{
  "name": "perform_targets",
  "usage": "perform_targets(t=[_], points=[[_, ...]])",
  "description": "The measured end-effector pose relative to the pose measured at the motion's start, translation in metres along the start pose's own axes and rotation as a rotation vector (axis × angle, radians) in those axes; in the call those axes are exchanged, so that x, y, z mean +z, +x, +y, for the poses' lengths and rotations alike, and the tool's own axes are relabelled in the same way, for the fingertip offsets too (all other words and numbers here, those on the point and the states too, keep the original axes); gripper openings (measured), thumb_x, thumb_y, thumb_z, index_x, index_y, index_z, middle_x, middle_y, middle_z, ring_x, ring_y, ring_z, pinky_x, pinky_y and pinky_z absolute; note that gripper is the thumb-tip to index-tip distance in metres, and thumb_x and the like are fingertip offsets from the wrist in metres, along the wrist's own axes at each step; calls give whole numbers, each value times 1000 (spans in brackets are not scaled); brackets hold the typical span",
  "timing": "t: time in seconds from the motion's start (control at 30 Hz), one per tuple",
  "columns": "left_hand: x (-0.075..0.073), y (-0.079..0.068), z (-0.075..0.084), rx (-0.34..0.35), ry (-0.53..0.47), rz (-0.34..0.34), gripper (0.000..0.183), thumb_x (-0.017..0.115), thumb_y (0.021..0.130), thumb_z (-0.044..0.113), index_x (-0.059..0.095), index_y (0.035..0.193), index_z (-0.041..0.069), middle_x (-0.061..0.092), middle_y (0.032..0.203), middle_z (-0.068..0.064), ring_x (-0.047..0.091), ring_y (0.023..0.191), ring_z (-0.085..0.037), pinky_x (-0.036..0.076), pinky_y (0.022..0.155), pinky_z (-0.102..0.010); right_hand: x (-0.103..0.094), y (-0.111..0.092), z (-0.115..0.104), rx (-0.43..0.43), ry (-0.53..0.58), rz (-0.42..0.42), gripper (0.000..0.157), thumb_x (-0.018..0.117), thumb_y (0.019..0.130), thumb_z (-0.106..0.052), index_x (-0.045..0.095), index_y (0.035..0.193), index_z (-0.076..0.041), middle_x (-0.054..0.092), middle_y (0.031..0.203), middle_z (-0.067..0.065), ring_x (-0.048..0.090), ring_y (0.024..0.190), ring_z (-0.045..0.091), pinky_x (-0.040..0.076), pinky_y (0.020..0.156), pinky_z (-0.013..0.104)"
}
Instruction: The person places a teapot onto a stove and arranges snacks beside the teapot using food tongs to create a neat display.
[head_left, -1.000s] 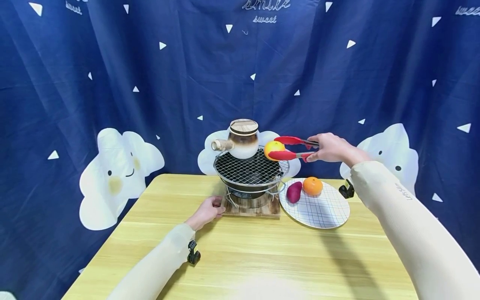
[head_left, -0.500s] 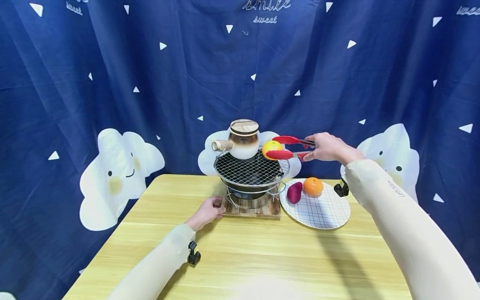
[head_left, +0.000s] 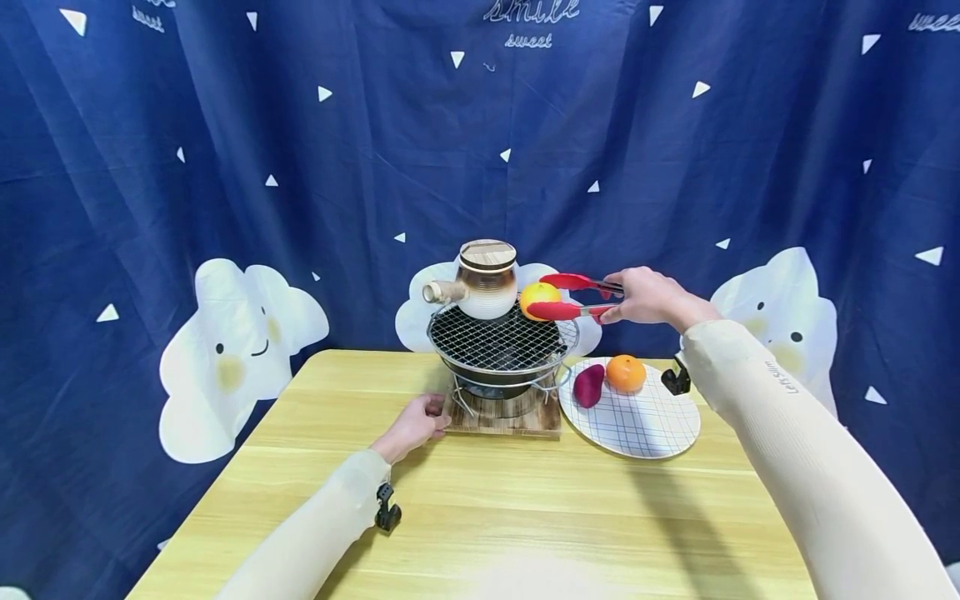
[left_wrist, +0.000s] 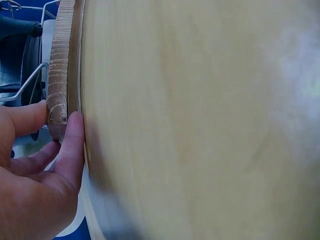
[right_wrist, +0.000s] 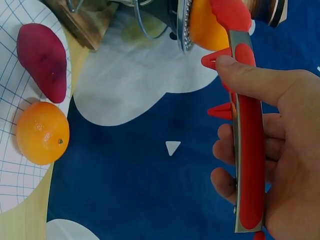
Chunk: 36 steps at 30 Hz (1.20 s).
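My right hand [head_left: 647,296] grips a pair of red-and-metal tongs [head_left: 557,311], fingers and thumb wrapped around the handles [right_wrist: 250,165]. Between the red tips sits an orange [head_left: 534,300], over the right side of the round grill's wire mesh [head_left: 491,346] and close beside the clay pot. At the grill's wooden base board [head_left: 502,425], my left hand [head_left: 408,427] pinches the near left corner. The left wrist view has the thumb on one face of the board [left_wrist: 59,75] and fingers on the other.
A lidded clay pot [head_left: 487,296] with a side handle pointing left stands on the mesh. Right of the grill, a white checked plate [head_left: 660,437] bears a purple sweet potato [head_left: 588,385] and another orange [head_left: 626,373]. A blue curtain [head_left: 480,125] hangs behind the wooden table [head_left: 465,500].
My right hand has carried the tongs and the orange a little to the left, nearer the clay pot. The left hand has stayed at the board's corner.
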<state>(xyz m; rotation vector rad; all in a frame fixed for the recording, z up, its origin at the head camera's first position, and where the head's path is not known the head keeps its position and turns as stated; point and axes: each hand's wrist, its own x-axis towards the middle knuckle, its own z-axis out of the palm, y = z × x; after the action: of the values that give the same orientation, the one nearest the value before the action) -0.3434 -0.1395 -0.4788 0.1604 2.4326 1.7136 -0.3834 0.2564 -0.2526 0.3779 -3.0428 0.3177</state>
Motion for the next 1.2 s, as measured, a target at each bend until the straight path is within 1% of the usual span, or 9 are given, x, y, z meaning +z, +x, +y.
perform_targets(t=[0.3,0.6,0.73,0.83,0.9,1.1,1.2], points=[[1,0,-1,-1,-7,-1,50,61,96,-1,44,143,-9,55,118,-27,67,96,-31,64,84,-38,3,2,0,12,23,-9,82,84,81,-41,51,144,1,65,122,21,57,100,33,54,83,48],[1,1,-1,-8,-1,9,51,61,96,-1,44,143,-9,57,119,-26,67,93,-27,64,84,-36,2,-2,-1,11,7,-5,84,85,80,-41,51,144,1,65,119,21,58,102,34,53,89,55],[1,1,-1,-8,2,10,51,61,96,0,44,144,-8,57,119,-26,68,92,-26,64,84,-36,3,-3,0,13,24,-9,85,85,80,-39,50,145,2,63,128,24,58,109,37,52,96,61],[1,1,-1,-7,-2,12,51,60,96,0,44,144,-8,57,120,-26,68,92,-26,64,84,-37,3,-6,1,9,52,-18,86,85,80,-38,48,146,2,60,133,26,56,116,39,48,101,66],[1,1,-2,-5,-3,12,51,60,96,-1,44,143,-8,57,120,-26,68,93,-26,64,84,-37,3,-9,4,9,66,-24,86,85,81,-37,47,147,2,59,135,26,55,119,40,46,104,67],[2,2,-3,12,-11,14,49,60,95,-1,45,141,-10,58,118,-26,68,93,-28,64,84,-38,2,-19,12,14,53,-21,87,85,81,-38,47,146,5,62,131,27,56,117,41,47,104,67],[2,2,-3,6,-13,14,49,60,96,-1,46,141,-9,58,117,-25,68,93,-27,63,84,-37,2,-24,18,24,51,-18,88,86,79,-39,48,145,6,63,129,27,56,115,41,47,102,67]])
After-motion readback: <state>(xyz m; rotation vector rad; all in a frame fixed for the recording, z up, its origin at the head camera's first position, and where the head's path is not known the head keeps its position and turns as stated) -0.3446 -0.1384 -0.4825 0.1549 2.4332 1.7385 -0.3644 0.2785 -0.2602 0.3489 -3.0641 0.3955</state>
